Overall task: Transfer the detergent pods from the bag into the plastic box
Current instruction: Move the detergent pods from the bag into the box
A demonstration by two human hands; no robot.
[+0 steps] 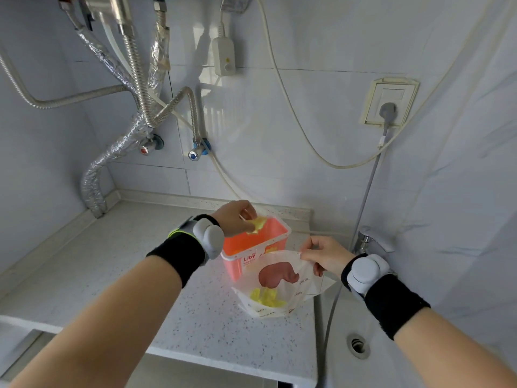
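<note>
An open pink plastic box [240,247] stands on the speckled white counter [140,275]. My left hand [233,217] hovers over the box's opening, pinching a yellow detergent pod [256,224] at its fingertips. In front of the box, a clear printed bag [279,287] rests on the counter. My right hand [321,254] grips the bag's upper right rim and holds it open. Several yellow pods [265,297] lie at the bottom of the bag.
A white sink [377,331] with a drain [358,345] lies to the right of the counter, with a tap [366,239] at the wall. Foil-wrapped pipes [112,155], metal hoses, valves and cables run along the tiled wall behind. A wall socket [389,105] is at upper right.
</note>
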